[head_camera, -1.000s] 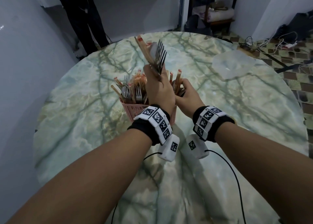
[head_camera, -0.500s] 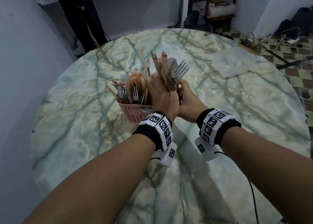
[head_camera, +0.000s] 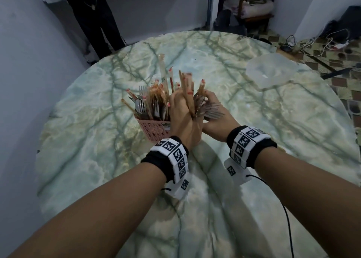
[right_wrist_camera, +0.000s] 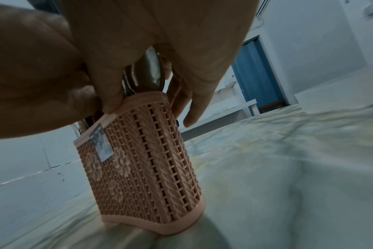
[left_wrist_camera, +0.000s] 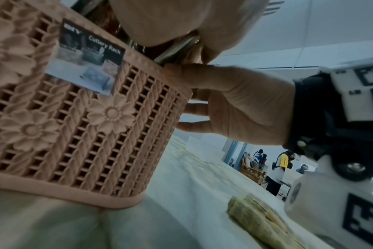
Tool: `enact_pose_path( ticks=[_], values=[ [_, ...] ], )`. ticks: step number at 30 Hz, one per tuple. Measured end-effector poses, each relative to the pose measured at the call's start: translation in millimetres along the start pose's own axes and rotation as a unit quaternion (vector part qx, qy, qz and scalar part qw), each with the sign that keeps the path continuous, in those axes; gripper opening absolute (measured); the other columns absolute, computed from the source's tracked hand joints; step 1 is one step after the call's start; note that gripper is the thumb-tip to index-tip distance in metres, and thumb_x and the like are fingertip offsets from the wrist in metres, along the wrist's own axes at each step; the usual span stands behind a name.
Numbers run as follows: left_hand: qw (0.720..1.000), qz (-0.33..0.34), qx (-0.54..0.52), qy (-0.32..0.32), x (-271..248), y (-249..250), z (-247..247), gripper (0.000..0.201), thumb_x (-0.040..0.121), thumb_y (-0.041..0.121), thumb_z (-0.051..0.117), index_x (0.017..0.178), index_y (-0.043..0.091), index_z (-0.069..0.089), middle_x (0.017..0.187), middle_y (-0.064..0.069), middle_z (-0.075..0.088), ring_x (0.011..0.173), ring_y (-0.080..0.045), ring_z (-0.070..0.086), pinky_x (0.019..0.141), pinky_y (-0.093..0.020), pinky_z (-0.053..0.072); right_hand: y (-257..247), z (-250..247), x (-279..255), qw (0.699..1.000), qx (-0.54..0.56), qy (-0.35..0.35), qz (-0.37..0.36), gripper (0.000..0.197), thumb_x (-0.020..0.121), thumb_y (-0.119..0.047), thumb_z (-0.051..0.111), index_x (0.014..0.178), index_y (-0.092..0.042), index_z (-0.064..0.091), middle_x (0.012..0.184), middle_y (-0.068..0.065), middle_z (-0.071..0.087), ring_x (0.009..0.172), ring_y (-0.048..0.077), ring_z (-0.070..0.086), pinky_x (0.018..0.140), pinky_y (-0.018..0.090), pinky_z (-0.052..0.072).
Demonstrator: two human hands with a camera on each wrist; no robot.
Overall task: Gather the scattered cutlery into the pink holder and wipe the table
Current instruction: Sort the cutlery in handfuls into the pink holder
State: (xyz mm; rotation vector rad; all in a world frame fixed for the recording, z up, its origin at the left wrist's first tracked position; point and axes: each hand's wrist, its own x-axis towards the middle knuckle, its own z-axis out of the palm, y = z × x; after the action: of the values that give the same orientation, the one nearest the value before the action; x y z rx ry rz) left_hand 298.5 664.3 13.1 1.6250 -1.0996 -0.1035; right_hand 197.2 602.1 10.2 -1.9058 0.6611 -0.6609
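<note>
The pink holder (head_camera: 154,129) stands upright mid-bench (head_camera: 273,140), packed with cutlery. The left hand (head_camera: 181,117) has its grip closed round a bundle of chopsticks (head_camera: 187,93) and forks (head_camera: 212,111) above the holder; the right hand (head_camera: 216,125) clasps the holder's rim.

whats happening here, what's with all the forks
A person is loading cutlery into a pink holder that stands on a marble table. The left hand grips a bundle of chopsticks and forks at the holder's mouth, the fork tines tipped out to the right. The right hand rests its fingers on the holder's rim. The holder already bristles with forks, spoons and chopsticks.
</note>
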Motion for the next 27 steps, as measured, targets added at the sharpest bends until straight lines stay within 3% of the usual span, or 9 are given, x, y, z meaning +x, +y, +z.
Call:
enact_pose_path(
  ticks=[4,7,9,12,15,18,20,24,27],
  values=[
    [0.987,-0.018,0.095,-0.130,-4.5,-11.6,-11.1,0.059,0.090,0.048,0.032,0.131,0.014,0.058,0.135,-0.014,0.057,0.127,-0.034,0.055,0.105,-0.053,0.046,-8.2,0.3,-4.3,1.000,-0.008,-0.001,0.021,0.092,0.068,-0.047,0.079,0.144,-0.029,0.033,0.118,-0.003,0.066,0.102,0.013,0.069,0.091,0.045,0.058],
    [0.997,-0.043,0.060,-0.037,-5.8,11.1,-13.9,0.030,0.091,0.034,0.054,0.119,0.024,0.059,0.131,-0.005,0.045,0.119,-0.026,0.054,0.105,-0.045,0.048,-11.5,-0.2,-6.3,1.000,-0.018,-0.001,0.025,0.092,0.069,-0.050,0.074,0.147,-0.018,0.036,0.124,-0.013,0.062,0.108,0.010,0.067,0.091,0.040,0.057],
    [0.998,-0.019,0.055,-0.005,-6.7,13.2,-14.5,0.046,0.086,0.030,0.064,0.129,0.015,0.056,0.145,-0.014,0.035,0.128,-0.025,0.045,0.112,-0.027,0.039,-11.8,0.2,-7.4,1.000,-0.020,0.001,0.024,0.088,0.072,-0.045,0.072,0.147,-0.015,0.037,0.122,-0.017,0.062,0.112,0.009,0.065,0.094,0.040,0.056],
    [0.999,-0.008,0.044,-0.011,-6.1,6.9,-20.1,0.059,0.081,0.021,0.081,0.132,0.009,0.053,0.148,-0.014,0.030,0.120,-0.003,0.033,0.098,0.006,0.021,-13.7,1.3,-7.7,0.999,-0.013,0.004,0.044,0.087,0.079,-0.027,0.076,0.152,-0.019,0.029,0.116,-0.002,0.068,0.110,0.016,0.066,0.098,0.050,0.052],
    [0.998,0.007,0.058,-0.005,1.1,11.0,-27.2,0.050,0.083,0.013,0.080,0.120,0.041,0.062,0.138,-0.017,0.046,0.119,0.002,0.046,0.106,-0.010,0.037,-13.6,3.4,-6.2,0.999,-0.002,0.012,0.045,0.075,0.094,-0.004,0.065,0.154,0.001,0.019,0.135,0.029,0.055,0.121,0.033,0.060,0.114,0.055,0.035],
    [0.999,0.002,-0.005,-0.038,1.8,23.9,-33.2,0.068,0.082,0.013,0.079,0.100,0.071,0.049,0.127,-0.011,0.053,0.123,-0.026,0.054,0.107,-0.045,0.046,-13.0,4.5,-5.4,0.997,-0.068,0.020,0.012,0.074,0.090,-0.010,0.072,0.149,-0.006,0.027,0.126,0.019,0.061,0.104,0.021,0.068,0.093,0.045,0.056],
    [0.999,-0.003,0.008,-0.047,-2.4,27.3,-37.8,0.046,0.080,0.023,0.083,0.107,0.050,0.056,0.130,-0.010,0.044,0.127,-0.024,0.045,0.112,-0.044,0.041,-14.4,3.6,-6.7,0.998,-0.043,0.049,0.027,0.068,0.095,0.002,0.060,0.152,0.005,0.021,0.132,0.029,0.056,0.119,0.033,0.060,0.091,0.027,0.055],
    [0.996,0.082,0.018,-0.028,-4.8,29.0,-51.6,0.092,0.073,0.037,0.090,0.142,0.008,0.036,0.139,-0.014,0.041,0.130,-0.026,0.049,0.108,-0.040,0.046,-1.6,3.1,3.9,0.995,-0.100,0.021,0.008,0.075,0.083,-0.035,0.076,0.147,-0.021,0.041,0.117,-0.024,0.063,0.110,-0.013,0.056,0.097,0.020,0.047],
    [0.976,0.203,0.071,-0.034,1.2,36.1,-63.7,0.088,0.086,0.042,0.077,0.147,-0.004,0.034,0.151,-0.022,0.034,0.142,-0.036,0.038,0.119,-0.048,0.034,16.2,2.4,11.1,0.991,-0.129,-0.004,-0.038,0.079,0.086,-0.054,0.066,0.149,-0.015,0.039,0.132,-0.017,0.061,0.128,0.000,0.053,0.109,0.032,0.042]
  ],
)
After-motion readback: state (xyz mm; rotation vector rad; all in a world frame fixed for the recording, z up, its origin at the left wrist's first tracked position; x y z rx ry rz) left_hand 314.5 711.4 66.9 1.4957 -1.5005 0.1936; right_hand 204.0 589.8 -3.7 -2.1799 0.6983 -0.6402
